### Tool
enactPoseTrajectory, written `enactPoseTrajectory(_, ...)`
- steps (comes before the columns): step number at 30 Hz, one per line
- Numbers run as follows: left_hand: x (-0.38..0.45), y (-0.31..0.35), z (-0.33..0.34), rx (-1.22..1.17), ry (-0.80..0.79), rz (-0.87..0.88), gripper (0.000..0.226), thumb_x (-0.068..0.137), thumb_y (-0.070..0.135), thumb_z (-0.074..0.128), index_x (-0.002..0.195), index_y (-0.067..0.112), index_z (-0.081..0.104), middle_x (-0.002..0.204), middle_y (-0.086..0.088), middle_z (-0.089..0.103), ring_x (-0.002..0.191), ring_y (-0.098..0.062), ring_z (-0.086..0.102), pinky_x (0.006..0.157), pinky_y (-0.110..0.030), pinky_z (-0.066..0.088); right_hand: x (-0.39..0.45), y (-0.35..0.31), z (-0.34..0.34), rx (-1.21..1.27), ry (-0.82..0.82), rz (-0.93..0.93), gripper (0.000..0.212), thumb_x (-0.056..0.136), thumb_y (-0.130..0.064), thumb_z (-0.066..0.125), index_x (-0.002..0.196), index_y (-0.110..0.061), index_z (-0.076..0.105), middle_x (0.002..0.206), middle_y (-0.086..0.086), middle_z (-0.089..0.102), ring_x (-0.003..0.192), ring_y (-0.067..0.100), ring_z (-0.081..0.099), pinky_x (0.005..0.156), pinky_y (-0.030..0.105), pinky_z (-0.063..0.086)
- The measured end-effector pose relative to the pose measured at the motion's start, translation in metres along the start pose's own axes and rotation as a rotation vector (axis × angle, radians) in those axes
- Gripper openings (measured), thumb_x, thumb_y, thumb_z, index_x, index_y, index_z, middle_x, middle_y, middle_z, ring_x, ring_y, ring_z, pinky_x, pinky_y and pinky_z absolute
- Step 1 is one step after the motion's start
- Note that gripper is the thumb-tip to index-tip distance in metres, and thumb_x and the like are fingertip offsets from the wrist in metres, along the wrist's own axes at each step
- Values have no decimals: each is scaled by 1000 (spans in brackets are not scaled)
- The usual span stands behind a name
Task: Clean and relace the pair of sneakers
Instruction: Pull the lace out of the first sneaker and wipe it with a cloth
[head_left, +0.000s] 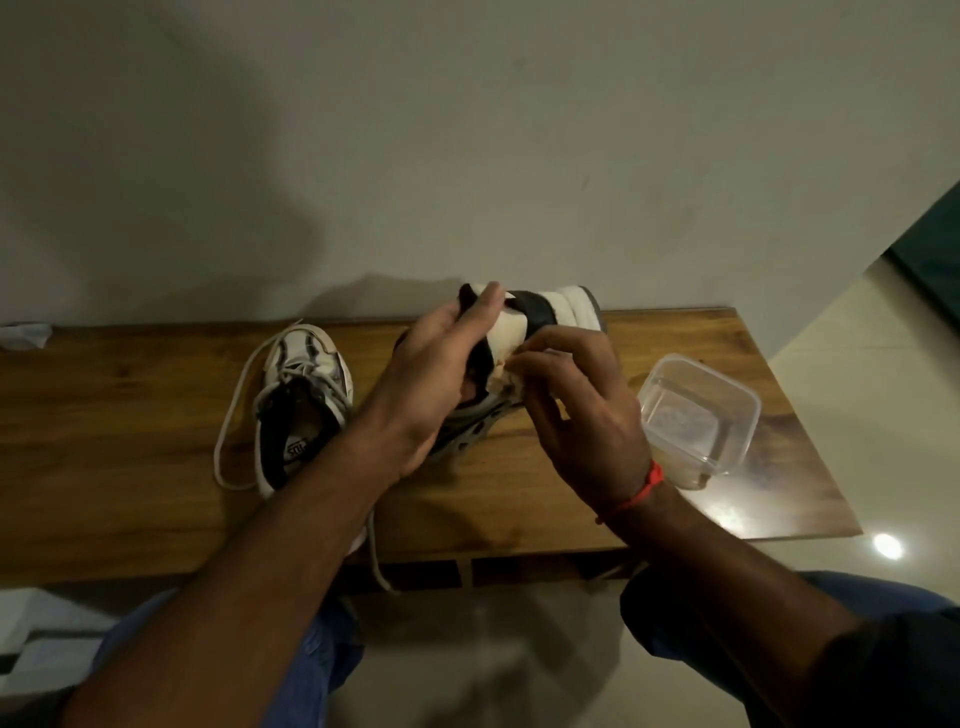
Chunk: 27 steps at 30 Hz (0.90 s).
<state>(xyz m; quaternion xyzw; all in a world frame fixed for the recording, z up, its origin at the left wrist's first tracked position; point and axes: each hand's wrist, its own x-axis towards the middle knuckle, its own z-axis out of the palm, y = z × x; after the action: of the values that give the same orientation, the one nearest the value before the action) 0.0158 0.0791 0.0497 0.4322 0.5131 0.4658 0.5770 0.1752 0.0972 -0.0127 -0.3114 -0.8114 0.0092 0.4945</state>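
A white and black sneaker (540, 312) is held tilted above the wooden table (130, 415), its sole turned to the right. My left hand (436, 374) grips it from the left, fingers curled over its upper. My right hand (576, 410) pinches a small pale cloth (506, 376) against the shoe's side. The second sneaker (304, 395) stands on the table to the left, its white lace (231, 415) trailing loose around it and over the front edge.
A clear plastic container (698, 415) sits on the table to the right of my hands. A white rag (26, 332) lies at the table's far left. A wall runs behind the table. My knees in blue trousers are below the front edge.
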Motion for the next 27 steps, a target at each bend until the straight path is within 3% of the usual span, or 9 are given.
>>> enactPoseTrajectory(4, 8, -20, -7, 649, -79, 291, 28, 106, 42, 46, 109, 21, 64, 104, 4, 64, 93, -4, 62, 76, -25, 48, -6, 9, 7, -32, -56, 64, 15, 95, -7, 59, 106, -1, 68, 116, 13, 55, 100, 27, 60, 80, 31, 54)
enactPoseTrajectory(6, 11, -26, -11, 760, -101, 372, 26, 108, 36, 42, 110, 20, 62, 101, 8, 57, 92, -3, 58, 76, -20, 42, -6, 10, 7, -33, -83, 89, 16, 93, -7, 60, 103, 1, 70, 114, 16, 59, 99, 28, 61, 79, 32, 55)
enactPoseTrajectory(8, 14, -27, -15, 774, -105, 439, 32, 109, 35, 40, 123, 18, 63, 111, 7, 60, 102, -3, 59, 83, -23, 46, -1, 12, 2, -31, -75, 111, 15, 91, -6, 62, 100, 1, 72, 109, 18, 62, 100, 29, 60, 82, 35, 54)
enactPoseTrajectory(10, 16, -24, -19, 721, -131, 476, 42, 108, 38, 41, 143, 20, 54, 134, 6, 58, 123, -5, 55, 100, -28, 48, 9, 13, -5, -54, -20, 131, 14, 91, -7, 64, 99, 0, 73, 106, 16, 65, 99, 29, 60, 82, 36, 52)
enactPoseTrajectory(12, 16, -20, -20, 558, -158, 493, 47, 106, 34, 44, 150, 18, 46, 145, 1, 54, 132, -10, 53, 108, -34, 47, 20, 12, -12, -29, 40, 144, 13, 92, -7, 65, 100, 0, 73, 104, 15, 66, 98, 27, 61, 82, 35, 53)
enactPoseTrajectory(15, 12, -17, -8, 181, -124, 432, 39, 107, 19, 45, 146, 15, 47, 138, -3, 62, 128, -15, 60, 101, -32, 52, 27, 7, -22, 47, 84, 147, 13, 91, -5, 68, 100, 2, 73, 105, 17, 65, 98, 24, 64, 82, 32, 56)
enactPoseTrajectory(18, 13, -28, 6, -98, -24, 332, 35, 106, 16, 44, 139, 11, 54, 128, -11, 68, 120, -24, 65, 97, -34, 54, 21, 3, -21, 37, 15, 142, 12, 89, -1, 70, 100, -1, 74, 106, 15, 65, 100, 24, 63, 83, 31, 55)
enactPoseTrajectory(21, 19, -36, 9, -271, 140, 222, 31, 106, 18, 49, 133, 9, 60, 124, -18, 69, 114, -30, 67, 96, -41, 54, 13, 0, -11, 24, -96, 134, 14, 89, -5, 68, 102, -4, 73, 108, 14, 64, 100, 24, 61, 81, 34, 55)
enactPoseTrajectory(27, 37, -38, -10, -433, 473, 108, 30, 102, 18, 57, 129, 7, 65, 119, -13, 73, 112, -29, 70, 91, -43, 58, -8, -12, 6, 116, -281, 148, 13, 90, -13, 64, 98, -6, 72, 102, 9, 62, 92, 19, 59, 73, 33, 54)
